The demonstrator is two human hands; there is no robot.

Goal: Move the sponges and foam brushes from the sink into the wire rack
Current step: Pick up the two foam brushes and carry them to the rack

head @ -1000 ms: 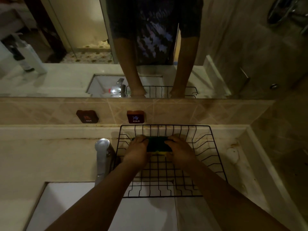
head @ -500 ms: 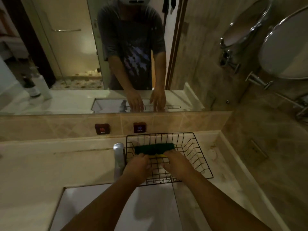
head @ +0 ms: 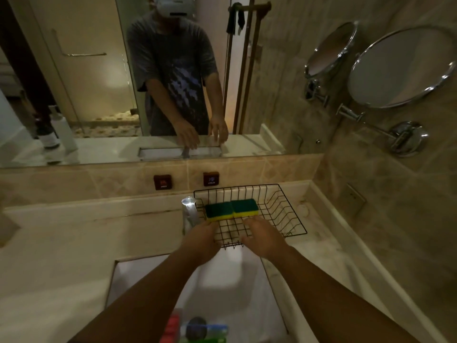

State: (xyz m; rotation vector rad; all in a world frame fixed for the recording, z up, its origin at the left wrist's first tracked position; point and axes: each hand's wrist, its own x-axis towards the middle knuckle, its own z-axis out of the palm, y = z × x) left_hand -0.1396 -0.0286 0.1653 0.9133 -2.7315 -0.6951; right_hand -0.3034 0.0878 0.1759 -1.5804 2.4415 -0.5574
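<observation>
Two green-and-yellow sponges lie side by side in the black wire rack point(head: 291, 214), the left sponge point(head: 218, 212) and the right sponge point(head: 244, 208), near its back left. My left hand point(head: 201, 240) and my right hand point(head: 263, 237) hover just in front of them over the rack's front edge, fingers loose and holding nothing. In the white sink point(head: 222, 280) below my arms, a red item point(head: 171, 326), a blue item point(head: 217, 329) and a green item point(head: 210, 340) show by the dark drain point(head: 196, 326), partly cut off by the frame.
A chrome faucet point(head: 189, 211) stands just left of the rack. Hot and cold buttons point(head: 162, 181) sit on the tiled backsplash. A wall mirror reflects a person. Round shaving mirrors point(head: 395, 68) hang on the right wall. Marble counter point(head: 74, 243) surrounds the sink.
Both hands let go of the sponges and pulled back toward me; the sponges now lie in the rack. The camera tilted up and back, showing more mirror and sink.
</observation>
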